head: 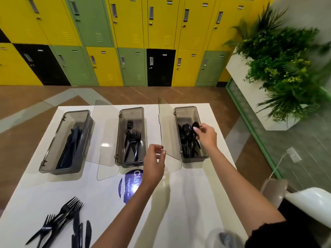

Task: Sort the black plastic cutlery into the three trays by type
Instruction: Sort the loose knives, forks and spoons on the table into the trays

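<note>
Single head cam, wide-angle, worn high, looks fwd and down over white table (pixel 188 194); near edge at bottom, lockers (pixel 125 42) far, planter (pixel 279 72) far right. No 2nd view.

— What sort of place is this?
— A shared staff or break area, by the look of it: a wall of lockers (pixel 125 42) in yellow, green and black, two tiers high.
— Anything else?
— A white planter (pixel 238 67) full of greenery on the right, a polished brown floor (pixel 26 108), and a white surface (pixel 179 203) bearing a round blue printed sticker (pixel 129 187).
</note>
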The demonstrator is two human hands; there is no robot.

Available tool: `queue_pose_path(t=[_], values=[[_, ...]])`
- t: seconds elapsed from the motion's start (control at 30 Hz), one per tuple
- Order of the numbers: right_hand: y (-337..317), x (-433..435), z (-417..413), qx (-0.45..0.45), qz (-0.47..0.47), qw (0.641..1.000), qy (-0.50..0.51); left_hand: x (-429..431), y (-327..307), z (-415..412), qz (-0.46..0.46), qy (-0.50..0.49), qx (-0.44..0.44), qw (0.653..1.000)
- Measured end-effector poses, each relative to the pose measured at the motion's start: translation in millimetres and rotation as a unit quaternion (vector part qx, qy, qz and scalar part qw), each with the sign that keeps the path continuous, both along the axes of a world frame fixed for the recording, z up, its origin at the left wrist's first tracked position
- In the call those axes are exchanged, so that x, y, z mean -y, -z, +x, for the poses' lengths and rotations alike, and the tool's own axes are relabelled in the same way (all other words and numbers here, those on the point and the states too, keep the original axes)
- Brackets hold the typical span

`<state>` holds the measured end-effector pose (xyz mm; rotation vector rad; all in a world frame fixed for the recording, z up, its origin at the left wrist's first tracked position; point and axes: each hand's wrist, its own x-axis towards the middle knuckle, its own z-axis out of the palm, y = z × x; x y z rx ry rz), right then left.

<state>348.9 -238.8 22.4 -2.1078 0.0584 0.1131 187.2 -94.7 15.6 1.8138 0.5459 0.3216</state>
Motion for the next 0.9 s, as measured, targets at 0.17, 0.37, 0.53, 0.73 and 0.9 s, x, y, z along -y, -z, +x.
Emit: queue_pose_path(t=[0.17, 0.37, 0.53, 0.73, 0.9], values=[[6.3, 0.6, -2.6, -0.059, -0.031, 0.998, -0.019, -0.8, 3.1, 0.3, 0.004, -0.001, -0.004, 1.000], [-14.5, -6.6, -32.5, 0.014, -0.022, 1.000, -0.003, -8.8, 6.2, -30.7, 0.032, 0.004, -0.013, 0.999], [-11.6, -35.7, -111.5, 0.088, 0.026, 0.996, 0.004, -40.2, 18.2, -83.7, 0.038, -0.017, -0.064, 0.997], [26.4, -84.5, -214.7, 0.020, 0.043, 0.996, -0.073, -94.0, 45.0, -175.9, 0.130, -0.095, -0.080, 0.984], [40.3, -124.9, -286.5, -0.081, 0.011, 0.976, -0.204, -138.5, 66.5, -242.4, 0.217, -0.159, -0.151, 0.951]])
